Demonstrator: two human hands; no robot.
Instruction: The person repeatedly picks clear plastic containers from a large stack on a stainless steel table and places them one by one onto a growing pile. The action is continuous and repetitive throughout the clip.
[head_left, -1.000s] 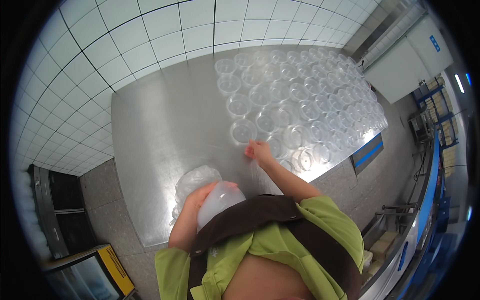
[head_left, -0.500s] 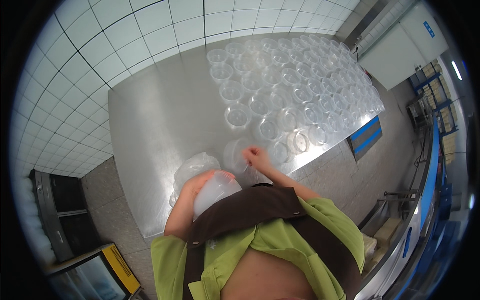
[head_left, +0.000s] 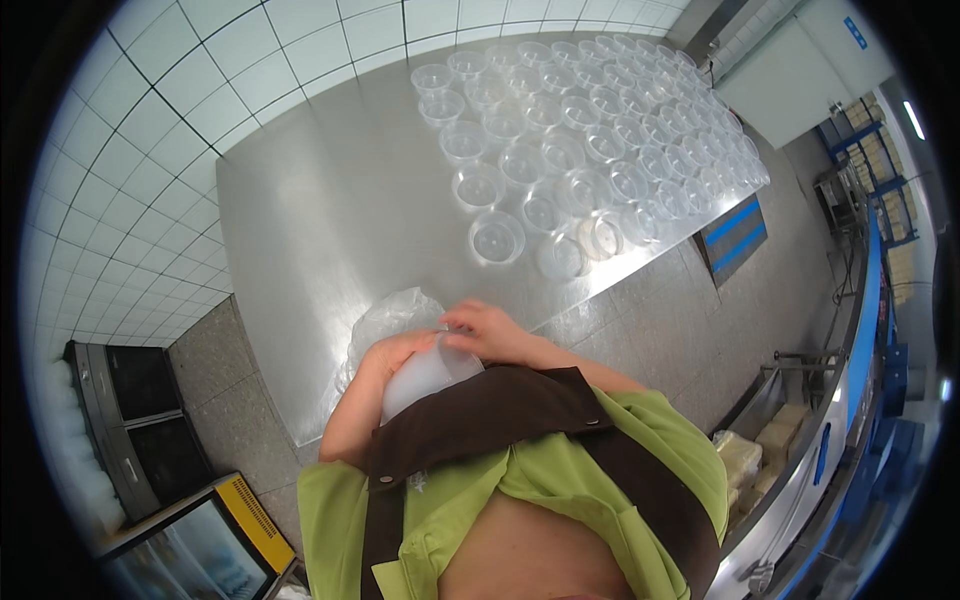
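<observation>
My left hand point(head_left: 397, 352) is wrapped around a stack of translucent plastic bowls point(head_left: 425, 378), held on its side against the apron. At the stack's open end, the fingers of my right hand point(head_left: 487, 335) curl over the rim and grip its outermost bowl. Beneath and behind my left hand lies a crumpled clear plastic bag point(head_left: 398, 310). Several rows of clear round bowls stand on the steel table; the nearest to my hands is a single bowl point(head_left: 496, 240) at the rows' near left corner.
The steel table point(head_left: 320, 230) meets a white tiled wall point(head_left: 300, 50) at its far side. Its right edge slants past a blue-striped panel point(head_left: 735, 238) on the floor side. At lower right is a metal trough point(head_left: 770, 450) with pale blocks; a yellow-edged glass-front cooler point(head_left: 250, 525) stands lower left.
My right hand has let go of a bowl at the near left of the rows and come back to the stack's rim. The view has shifted, so the table's rows appear higher.
</observation>
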